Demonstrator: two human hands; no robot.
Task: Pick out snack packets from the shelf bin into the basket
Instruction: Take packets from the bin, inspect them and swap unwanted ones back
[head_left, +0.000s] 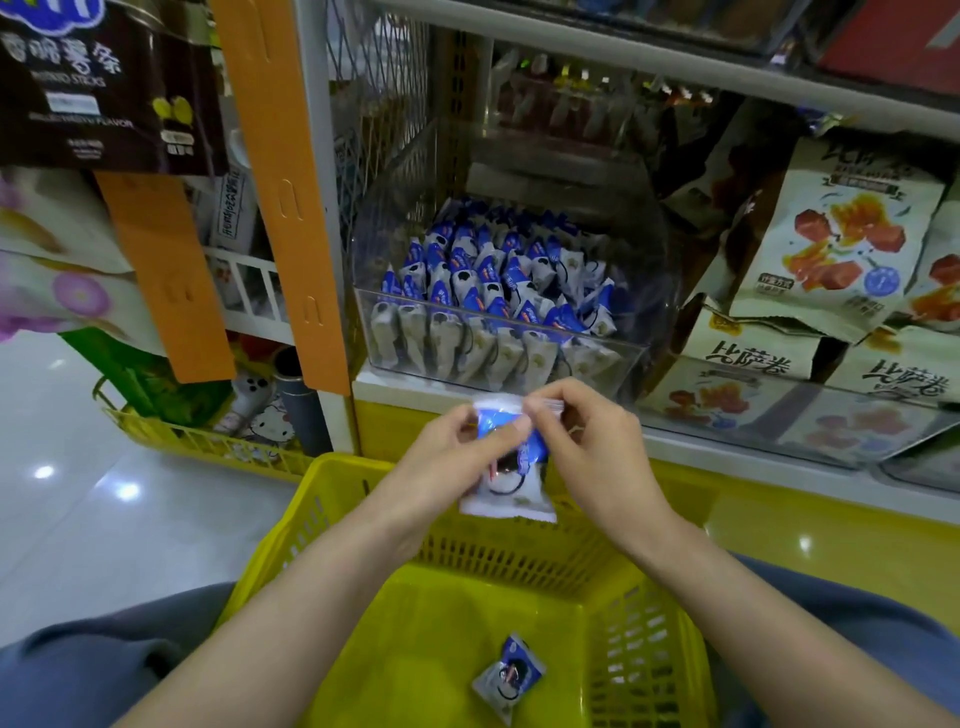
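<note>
Packet (511, 491) pinched near its top by curled fingers and thumbs of left hand (452, 462) and right hand (592, 452), hanging over far rim of basket (337, 467), probably for dropping beside second packet (508, 675) on basket floor; shelf bin (498, 332) behind looks full.

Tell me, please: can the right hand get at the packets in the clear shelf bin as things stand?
Probably not yet: the right hand pinches a packet together with the left hand. The bin is open on top, with nothing between.
</note>
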